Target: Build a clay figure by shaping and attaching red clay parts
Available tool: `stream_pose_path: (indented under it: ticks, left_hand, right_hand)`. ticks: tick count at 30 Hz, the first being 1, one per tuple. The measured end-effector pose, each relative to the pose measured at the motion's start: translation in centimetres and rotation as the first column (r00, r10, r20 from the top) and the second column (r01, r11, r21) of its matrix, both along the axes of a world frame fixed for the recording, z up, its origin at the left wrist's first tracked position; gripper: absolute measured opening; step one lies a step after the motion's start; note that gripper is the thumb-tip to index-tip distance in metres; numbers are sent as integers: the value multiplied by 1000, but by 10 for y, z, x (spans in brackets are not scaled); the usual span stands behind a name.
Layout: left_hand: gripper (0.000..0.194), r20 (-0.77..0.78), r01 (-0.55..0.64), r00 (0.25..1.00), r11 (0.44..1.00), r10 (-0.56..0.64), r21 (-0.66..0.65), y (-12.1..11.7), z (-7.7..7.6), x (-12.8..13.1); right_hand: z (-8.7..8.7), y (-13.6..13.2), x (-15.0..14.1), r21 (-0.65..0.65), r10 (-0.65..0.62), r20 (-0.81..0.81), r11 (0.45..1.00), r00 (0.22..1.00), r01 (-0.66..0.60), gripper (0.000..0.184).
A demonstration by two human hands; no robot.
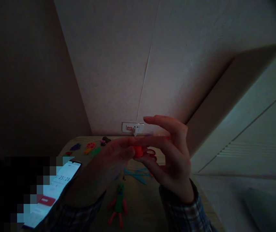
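Observation:
A small bright orange-red piece [138, 151], which looks like modelling clay, is held between both hands above the table. My left hand [111, 158] pinches its left side with thumb and fingertips. My right hand [174, 154] grips it between thumb and index finger, the other fingers raised. Below them a green figure [119, 201] with orange-red arms and legs lies on the table. Light blue plastic tools [138, 176] lie crossed under the hands, and the red handles of scissors [151, 153] show behind the right thumb.
A lit phone [58, 190] showing a timer lies at the left edge of the wooden table [140, 209]. Toward the back left are an orange-red wheel-like piece [90, 146], a blue-purple piece [75, 147] and a green piece [95, 151]. A wall socket [132, 128] with a plug sits behind.

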State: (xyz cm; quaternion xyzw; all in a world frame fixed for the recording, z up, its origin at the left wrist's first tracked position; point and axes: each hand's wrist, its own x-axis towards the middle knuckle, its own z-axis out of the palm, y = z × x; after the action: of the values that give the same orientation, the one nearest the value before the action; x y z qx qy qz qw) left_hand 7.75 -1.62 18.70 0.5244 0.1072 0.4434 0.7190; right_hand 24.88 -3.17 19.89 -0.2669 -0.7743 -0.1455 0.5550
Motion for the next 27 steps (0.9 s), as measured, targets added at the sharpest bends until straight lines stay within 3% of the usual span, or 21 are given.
stream_pose_path:
  ticks: [2,7,15,22,27]
  left_hand:
    - [18,15,-2,1000,1000,2,8,1,-2,1]
    - [31,-31,-10,999,999,11,34,-1,3,0]
    - [16,-10,14,1000,1000,-14,12,0,5,-1]
    - [34,15,-2,1000,1000,2,26,-1,0,3]
    - [19,17,10,1000,1000,-10,-12,-4,7,-1]
  right_hand:
    - [0,0,-1,6,2,0,1000,1000,-2,9]
    - [1,-1,0,-8,-12,6,1000,1000,12,8]
    - [1,0,0,-10,-28,29,1000,999,28,12]
    - [1,-2,1,-20,-3,22,1000,1000,3,10]
    - [1,-1,1,-19,7,25,1000,1000,-7,11]
